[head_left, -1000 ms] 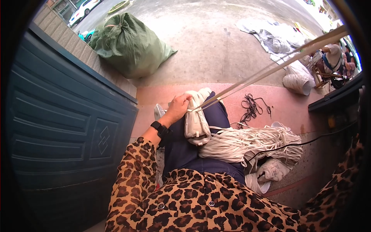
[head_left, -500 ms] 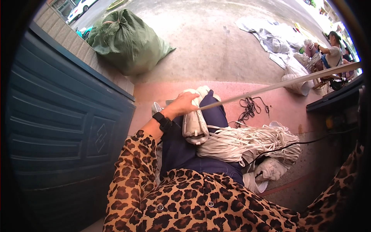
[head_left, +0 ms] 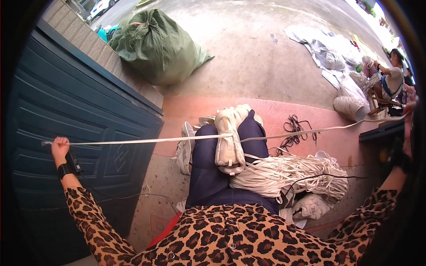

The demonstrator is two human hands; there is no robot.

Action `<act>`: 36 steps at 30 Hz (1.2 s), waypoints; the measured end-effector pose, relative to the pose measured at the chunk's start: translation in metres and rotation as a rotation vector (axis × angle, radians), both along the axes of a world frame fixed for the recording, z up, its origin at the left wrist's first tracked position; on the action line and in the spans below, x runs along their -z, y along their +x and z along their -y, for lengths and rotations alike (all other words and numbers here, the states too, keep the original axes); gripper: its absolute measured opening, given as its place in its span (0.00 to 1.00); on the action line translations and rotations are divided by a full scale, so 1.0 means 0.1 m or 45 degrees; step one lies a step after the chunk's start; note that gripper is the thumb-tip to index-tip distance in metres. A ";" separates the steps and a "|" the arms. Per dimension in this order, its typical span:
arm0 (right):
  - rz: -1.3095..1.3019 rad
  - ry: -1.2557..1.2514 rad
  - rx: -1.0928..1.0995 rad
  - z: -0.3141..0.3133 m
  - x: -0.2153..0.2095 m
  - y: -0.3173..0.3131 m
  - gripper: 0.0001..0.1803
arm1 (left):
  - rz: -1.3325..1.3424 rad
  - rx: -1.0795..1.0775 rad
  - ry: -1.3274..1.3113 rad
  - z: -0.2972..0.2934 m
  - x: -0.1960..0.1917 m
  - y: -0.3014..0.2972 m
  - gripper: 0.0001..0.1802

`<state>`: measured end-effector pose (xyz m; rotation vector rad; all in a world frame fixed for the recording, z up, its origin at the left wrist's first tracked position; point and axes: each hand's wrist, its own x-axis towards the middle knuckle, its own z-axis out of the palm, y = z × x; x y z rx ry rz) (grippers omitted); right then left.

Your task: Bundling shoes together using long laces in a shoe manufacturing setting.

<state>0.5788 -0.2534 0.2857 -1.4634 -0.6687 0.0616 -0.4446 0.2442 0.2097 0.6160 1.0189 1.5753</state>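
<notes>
A pale shoe [head_left: 229, 138] lies sole-up on my lap, on my dark trousers. A long white lace [head_left: 177, 139] runs through it, stretched taut across the whole view. My left hand [head_left: 59, 147] is flung far out to the left in front of the dark door and is closed on one end of the lace. My right hand [head_left: 407, 120] is at the far right edge, arm stretched out, gripping the other end; it is partly cut off by the rim. A thick bundle of white laces [head_left: 288, 174] lies on my right thigh.
A dark teal panelled door [head_left: 66, 133] fills the left side. A stuffed green sack [head_left: 157, 46] sits on the concrete beyond it. More pale shoes [head_left: 310, 206] lie by my right leg, a black cord [head_left: 295, 131] on the reddish step. Another person [head_left: 390, 84] sits at the far right among white bags.
My left hand has swung from the shoe on my lap far out to the left, drawing the lace through. The right hand has dropped lower, so the lace now runs nearly level.
</notes>
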 end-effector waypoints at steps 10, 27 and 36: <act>0.030 -1.006 -1.345 -1.58 2.56 -3.05 0.10 | -0.058 0.910 -0.809 0.82 1.59 2.97 0.08; 0.745 -0.845 -0.965 -2.19 3.33 -3.63 0.08 | -0.841 1.480 -0.266 1.69 2.04 4.51 0.16; 1.297 -0.825 -0.792 -2.21 3.24 -3.83 0.07 | -1.679 1.034 0.447 2.03 2.35 4.48 0.07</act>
